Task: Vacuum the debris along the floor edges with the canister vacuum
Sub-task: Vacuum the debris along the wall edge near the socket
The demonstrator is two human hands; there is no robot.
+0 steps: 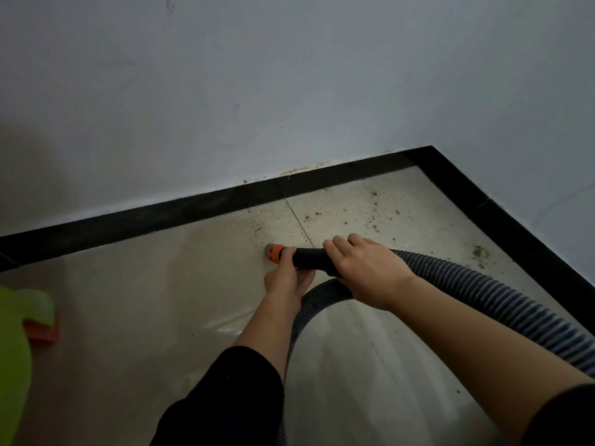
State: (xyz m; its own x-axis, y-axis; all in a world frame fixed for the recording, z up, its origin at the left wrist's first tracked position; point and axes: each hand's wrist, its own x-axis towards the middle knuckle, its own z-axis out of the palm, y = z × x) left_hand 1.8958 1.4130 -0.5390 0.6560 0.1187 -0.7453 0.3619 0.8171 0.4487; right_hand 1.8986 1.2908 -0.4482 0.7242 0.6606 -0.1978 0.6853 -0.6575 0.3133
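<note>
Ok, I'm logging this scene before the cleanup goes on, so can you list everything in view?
wall: one, whitish, behind the corner
skirting: two runs, black, along wall bases
floor: one, beige tiles, foreground
debris: many specks, brown, on tiles near the corner
hose: one, grey ribbed, from right edge to nozzle
nozzle: one, black with orange tip, low over the floor
green object: one, green and orange, left edge, unidentifiable
sleeves: two, black, bottom
hands: two; left hand grips nozzle from below, right hand from above
</note>
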